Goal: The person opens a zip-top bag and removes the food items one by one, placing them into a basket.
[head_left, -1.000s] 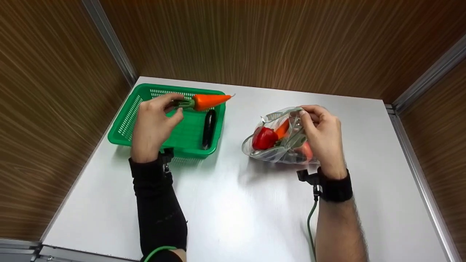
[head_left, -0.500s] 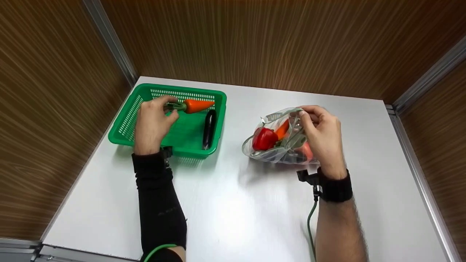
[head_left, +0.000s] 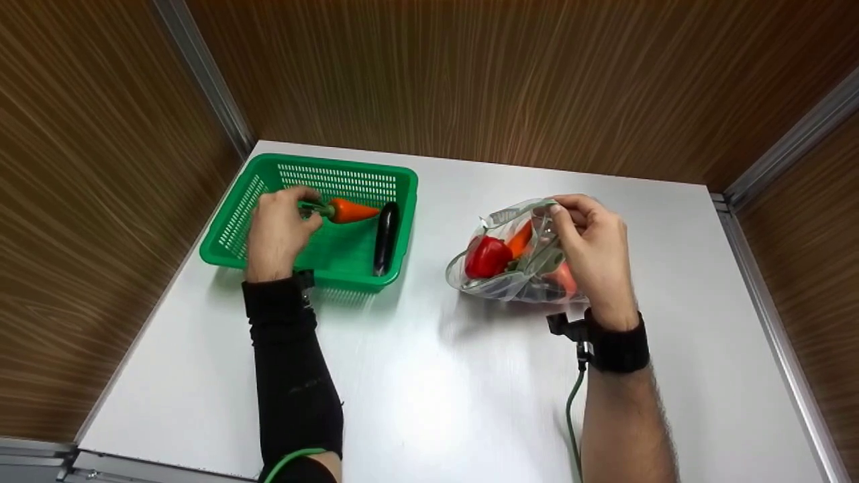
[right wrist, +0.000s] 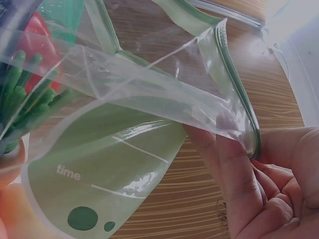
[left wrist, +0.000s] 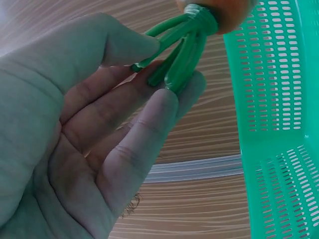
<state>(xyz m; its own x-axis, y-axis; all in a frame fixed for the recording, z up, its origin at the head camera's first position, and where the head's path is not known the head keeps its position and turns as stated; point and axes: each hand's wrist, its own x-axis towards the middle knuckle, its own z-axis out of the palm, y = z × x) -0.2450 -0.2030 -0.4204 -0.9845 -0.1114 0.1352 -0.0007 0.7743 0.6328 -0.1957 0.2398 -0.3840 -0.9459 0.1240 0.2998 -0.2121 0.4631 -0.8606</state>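
My left hand (head_left: 276,231) pinches an orange carrot (head_left: 353,211) by its green stems, low inside the green basket (head_left: 342,278). The left wrist view shows thumb and fingertips on the stems (left wrist: 188,47). Near the carrot's tip, a dark eggplant (head_left: 385,238) lies along the basket's right side. With thumb and fingers, my right hand (head_left: 597,251) grips the edge of a clear zip bag (right wrist: 119,144). Through the bag show a red bell pepper (head_left: 488,257), an orange carrot (head_left: 521,239) and a pinkish-red round item (head_left: 565,278), partly hidden.
The basket and bag rest on a white table (head_left: 416,389), the bag to the right of the basket. Wood-patterned panels (head_left: 470,80) stand behind and on both sides. A green cable (head_left: 570,416) runs from the right wrist camera.
My left hand has lowered the carrot into the basket and drawn it slightly left, its tip now by the eggplant. The right hand and bag stay almost still.
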